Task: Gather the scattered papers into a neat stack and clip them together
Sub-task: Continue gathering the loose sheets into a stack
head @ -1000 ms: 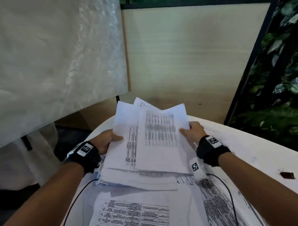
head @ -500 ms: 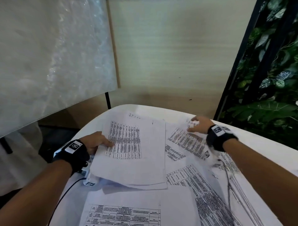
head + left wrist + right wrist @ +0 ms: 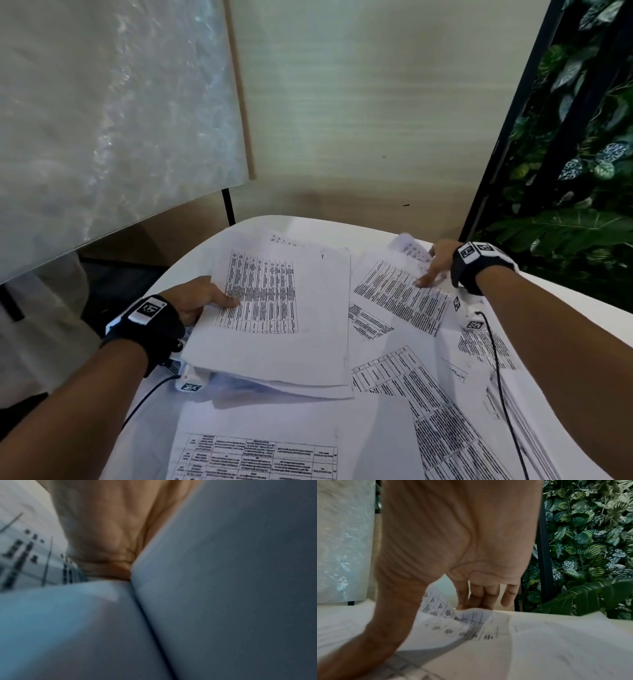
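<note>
My left hand (image 3: 205, 299) grips a thick stack of printed papers (image 3: 291, 325) by its left edge, thumb on top, holding it low over the white table (image 3: 565, 308). In the left wrist view the palm (image 3: 106, 534) sits against the stack's blurred pages (image 3: 223, 574). My right hand (image 3: 433, 265) is at the far right on a loose printed sheet (image 3: 400, 294). Its thumb presses the top. In the right wrist view the fingers (image 3: 479, 599) hook the sheet's far edge (image 3: 447, 615), which curls upward. No clip is in view.
More loose sheets lie on the table in front (image 3: 274, 428) and to the right (image 3: 445, 411). A black cable (image 3: 500, 377) runs from my right wrist across them. A bubble-wrapped panel (image 3: 102, 120) hangs at the left, and a leafy plant wall (image 3: 582, 171) stands at the right.
My right hand let go of the stack and reached to the far right, where it now lifts a loose sheet's edge. My left hand lowered the stack toward the table.
</note>
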The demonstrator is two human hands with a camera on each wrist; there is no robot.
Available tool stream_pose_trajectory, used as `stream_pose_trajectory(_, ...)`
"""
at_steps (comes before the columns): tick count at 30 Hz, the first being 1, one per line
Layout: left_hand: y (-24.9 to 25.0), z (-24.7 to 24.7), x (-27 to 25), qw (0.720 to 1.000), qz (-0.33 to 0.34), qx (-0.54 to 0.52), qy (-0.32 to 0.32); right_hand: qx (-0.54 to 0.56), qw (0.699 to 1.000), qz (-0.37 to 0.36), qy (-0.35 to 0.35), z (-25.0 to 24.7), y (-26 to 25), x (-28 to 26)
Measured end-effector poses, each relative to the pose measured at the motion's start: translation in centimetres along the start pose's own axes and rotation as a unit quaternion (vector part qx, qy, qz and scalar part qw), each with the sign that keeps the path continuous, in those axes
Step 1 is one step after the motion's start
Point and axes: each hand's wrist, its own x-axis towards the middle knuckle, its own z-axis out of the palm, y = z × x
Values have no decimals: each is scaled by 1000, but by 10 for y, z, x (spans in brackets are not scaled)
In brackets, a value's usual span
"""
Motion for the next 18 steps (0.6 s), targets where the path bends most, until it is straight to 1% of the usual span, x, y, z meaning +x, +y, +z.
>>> stream_pose_trajectory(2,0,0,0,1000,0,0,2,-22,1000,-15,12,-7,-4,-5)
stream_pose_trajectory(6,1,1,-2,1000,1,3,-5,-25,997,-48,58,-25,-18,-17)
stream_pose_trajectory(8,2,2,-3,1000,-1,7,-4,-25,992,-75,104,-40,-27,-24)
stream_pose_trajectory(10,2,2,-3,1000,1,5,-5,-21,981,-92,167,-63,-37,-37)
stream_pose_trajectory(13,4,2,-4,1000,3,3,-10,-42,950,-141,277,-104,-55,-73)
stream_pose_trajectory(15,6,3,-6,1000,1,8,-10,-58,926,-170,332,-135,-72,-104)
stream_pose_trajectory(18,14,1,-11,999,22,27,9,-53,884,-198,419,-181,-97,-159)
